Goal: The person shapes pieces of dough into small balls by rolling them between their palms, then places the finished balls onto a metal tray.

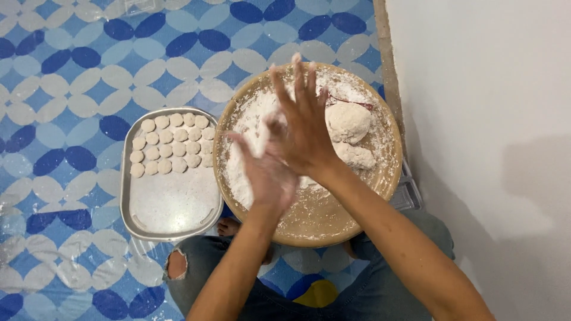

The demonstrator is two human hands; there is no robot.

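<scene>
Knees: the person's legs in torn blue jeans point(202, 267) lie nearest, folded on the floor just below the round wooden board point(321, 223), with bare toes point(228, 226) showing at its lower left edge.
Left hand point(267, 172): over the board's middle, floury, fingers stretched out flat, pressed palm to palm under the other hand; I cannot tell whether a bit of dough sits between them.
Right hand point(303, 122): crossed on top of the left, fingers spread wide and pointing up the board, gripping nothing I can see.
Pale dough lumps point(350, 134): two rough pieces, one above the other, on the board's right part, just beside the right hand.
Handling: the dough looks soft, light and sticky, likely to tear or smear; I would pinch from the upper lump's rounded edge with floured fingers.
Board contents: loose white flour point(244, 154) heaped over its left and upper part, plus a thin red thread point(351, 102) above the lumps.
Rectangular metal tray point(169, 208): touching the board's left edge; small round white dough discs point(172, 145) in tidy rows fill the tray's upper part, the lower part only dusted.
Floor: blue and white patterned mat point(71, 89) all around the board's left; plain white wall point(488, 119) to its right.
</scene>
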